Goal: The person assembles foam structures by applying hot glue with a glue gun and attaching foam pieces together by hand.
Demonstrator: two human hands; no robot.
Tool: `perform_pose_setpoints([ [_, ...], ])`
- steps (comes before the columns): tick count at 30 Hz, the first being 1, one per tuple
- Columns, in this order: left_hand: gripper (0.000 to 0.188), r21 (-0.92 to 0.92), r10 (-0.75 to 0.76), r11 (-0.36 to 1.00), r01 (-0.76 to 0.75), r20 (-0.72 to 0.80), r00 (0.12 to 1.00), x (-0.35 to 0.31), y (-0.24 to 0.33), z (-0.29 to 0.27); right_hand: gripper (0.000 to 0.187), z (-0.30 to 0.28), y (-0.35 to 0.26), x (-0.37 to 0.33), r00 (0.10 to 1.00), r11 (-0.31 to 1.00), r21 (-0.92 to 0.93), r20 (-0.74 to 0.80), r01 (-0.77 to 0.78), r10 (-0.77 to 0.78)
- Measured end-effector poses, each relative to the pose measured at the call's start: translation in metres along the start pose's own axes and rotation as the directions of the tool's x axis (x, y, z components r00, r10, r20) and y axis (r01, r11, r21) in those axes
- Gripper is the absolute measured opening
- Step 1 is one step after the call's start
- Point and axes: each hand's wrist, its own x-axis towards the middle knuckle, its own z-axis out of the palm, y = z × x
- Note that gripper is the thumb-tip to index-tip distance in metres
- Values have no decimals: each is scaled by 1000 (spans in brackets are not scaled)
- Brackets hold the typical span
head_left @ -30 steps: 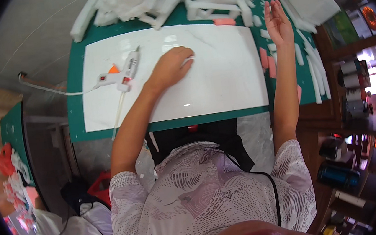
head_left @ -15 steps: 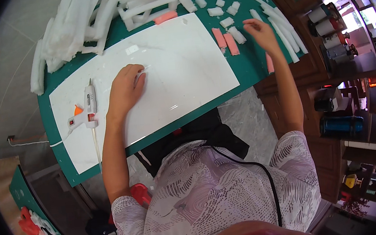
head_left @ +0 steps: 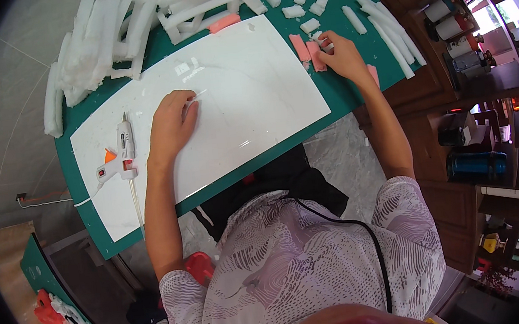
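Note:
My left hand (head_left: 172,123) lies on a glossy white board (head_left: 253,105), fingers together, thumb apart, with nothing gripped that I can see. My right hand (head_left: 343,57) is at the right of the board, its fingers closed around a short white foam piece (head_left: 324,44), mostly hidden by the fingers. Directly beside it are two pink foam strips (head_left: 301,48), lying side by side on the green mat. Left of my left hand rests a white glue gun (head_left: 125,147) with an orange trigger, its clear glue stick trailing toward me.
White foam bars and frames (head_left: 95,46) are heaped at the far left. Several small foam chunks (head_left: 293,11) and long foam strips (head_left: 392,40) lie on the green mat (head_left: 354,95). Dark wooden shelves (head_left: 476,120) stand at the right. A white cord (head_left: 83,201) runs off the left edge.
My right hand has moved left and toward me, from above the mat onto the white foam piece, and its fingers have closed. My left hand stays in place on the board.

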Motion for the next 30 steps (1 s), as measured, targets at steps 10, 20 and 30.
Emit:
perform_pose_setpoints([
  [10,15,-14,-38,999,38,28,999,0,3,-2,46,-4,3,10,995,988,136,77,-68,58],
  [20,17,-8,9,1000,-9,20,1000,-1,-1,-1,45,19,-5,34,992,997,77,126,14,-24],
  [30,19,32,40,999,-40,-3,999,-1,-1,-1,35,25,-2,38,995,998,21,82,58,-59],
])
